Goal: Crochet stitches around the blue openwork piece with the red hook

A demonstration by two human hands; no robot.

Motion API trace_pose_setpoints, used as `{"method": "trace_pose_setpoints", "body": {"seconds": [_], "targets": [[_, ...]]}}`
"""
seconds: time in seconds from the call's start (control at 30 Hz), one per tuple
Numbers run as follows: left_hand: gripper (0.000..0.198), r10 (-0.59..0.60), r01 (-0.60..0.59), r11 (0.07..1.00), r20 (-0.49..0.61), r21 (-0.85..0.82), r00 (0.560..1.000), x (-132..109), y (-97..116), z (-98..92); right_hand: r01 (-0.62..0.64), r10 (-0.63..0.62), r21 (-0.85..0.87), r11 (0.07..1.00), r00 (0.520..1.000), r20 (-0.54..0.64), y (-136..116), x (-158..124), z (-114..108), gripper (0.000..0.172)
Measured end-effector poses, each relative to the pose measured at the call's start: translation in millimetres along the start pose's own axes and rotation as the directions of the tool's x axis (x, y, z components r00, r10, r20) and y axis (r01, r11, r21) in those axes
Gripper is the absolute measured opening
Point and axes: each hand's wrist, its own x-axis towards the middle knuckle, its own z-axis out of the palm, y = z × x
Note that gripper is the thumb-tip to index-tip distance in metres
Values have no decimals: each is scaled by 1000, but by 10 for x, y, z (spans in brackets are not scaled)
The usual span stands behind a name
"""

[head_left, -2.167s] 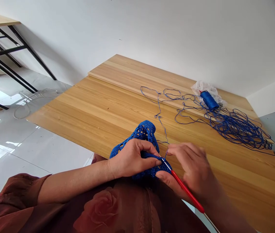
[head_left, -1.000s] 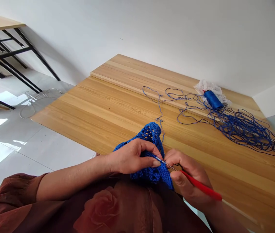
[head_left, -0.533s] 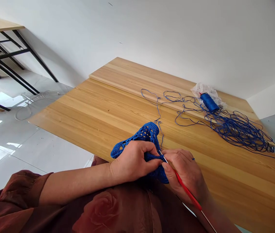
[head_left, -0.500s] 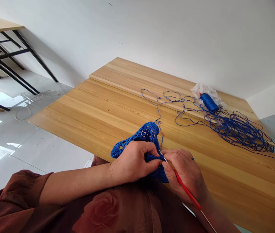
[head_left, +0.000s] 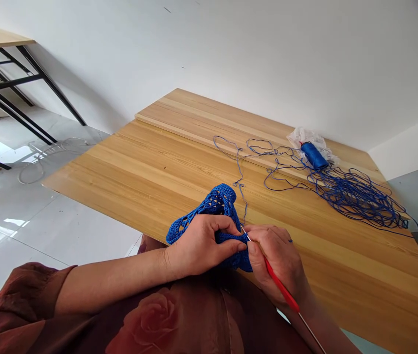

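Blue openwork crochet fabric is bunched at the table's near edge. My left hand pinches its edge between thumb and fingers. In my right hand is a crochet hook with a red grip and metal ends; its thin tip meets the fabric beside my left fingertips. A strand of blue yarn runs from the work across the tabletop. Some yarn is looped on a finger of my right hand. The stitch at the hook's tip is too small to make out.
On the wooden table, a blue yarn spool lies on a clear plastic bag at the back right. A loose tangle of blue yarn spreads in front of it. Another table with black legs stands at the left.
The hook's tip and both hands stay close together at the fabric's edge, with only a slight shift of the right hand. The view has moved a little.
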Motion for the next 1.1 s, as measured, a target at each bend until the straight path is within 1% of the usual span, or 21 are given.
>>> {"method": "trace_pose_setpoints", "body": {"seconds": [0.07, 0.1, 0.17, 0.23, 0.27, 0.37, 0.4, 0.43, 0.47, 0.53, 0.6, 0.67, 0.73, 0.8, 0.87, 1.0, 1.1], "targets": [[15, -3, 4, 999, -21, 33, 1000, -28, -9, -8, 13, -13, -55, 998, 1000, 5, 4, -5, -13, 8], [17, -17, 18, 999, -26, 44, 1000, -40, -14, -13, 21, -21, -75, 997, 1000, 4, 5, -6, -23, 10], [19, -39, 41, 997, -29, 59, 999, -57, -21, -21, 26, -26, -74, 997, 1000, 5, 2, 4, -36, 22], [18, -26, 27, 997, -17, 74, 1000, -67, -16, -27, -10, 10, -3, 1000, 1000, 27, -16, 32, -28, 36], [17, -11, 11, 997, -2, 81, 1000, -70, -10, -29, -40, 37, 51, 998, 998, 56, -29, 53, -16, 40], [14, 16, -20, 997, 46, 76, 999, -78, 12, -36, -125, 87, 210, 970, 979, 182, -66, 117, 29, 43], [14, 14, -16, 998, 46, 63, 999, -81, 14, -40, -128, 83, 228, 965, 977, 196, -75, 132, 36, 41], [13, 7, -9, 999, 34, 48, 999, -85, 13, -44, -115, 74, 219, 969, 980, 185, -83, 141, 36, 38], [13, -1, 0, 999, 10, 34, 1000, -89, 8, -49, -88, 61, 185, 979, 987, 149, -89, 143, 27, 36], [15, -17, 18, 1000, -42, 21, 999, -95, -6, -62, -11, 8, 75, 997, 999, 45, -105, 132, -8, 31], [17, -32, 34, 999, -72, 31, 997, -96, -16, -76, 58, -59, -24, 998, 998, -30, -124, 107, -49, 21], [19, -56, 60, 997, -80, 49, 995, -91, -14, -91, 103, -109, -81, 991, 991, -71, -141, 78, -72, 14], [22, -101, 106, 993, -79, 55, 992, -87, -4, -100, 133, -143, -106, 985, 986, -89, -148, 48, -64, 16], [25, -135, 138, 990, -75, 40, 988, -95, 3, -96, 149, -157, -90, 985, 983, -96, -149, 20, -27, 17], [25, -127, 129, 991, -81, 24, 989, -122, 4, -77, 132, -136, -41, 990, 986, -99, -150, -4, 28, 17], [17, -54, 58, 998, -119, 28, 991, -209, 3, -28, 9, 1, 128, 992, 997, -78, -176, -39, 116, 16], [18, -53, 51, 998, -109, -28, 993, -256, 14, -30, -23, 39, 185, 983, 996, -84, -207, -66, 107, 15]]}}
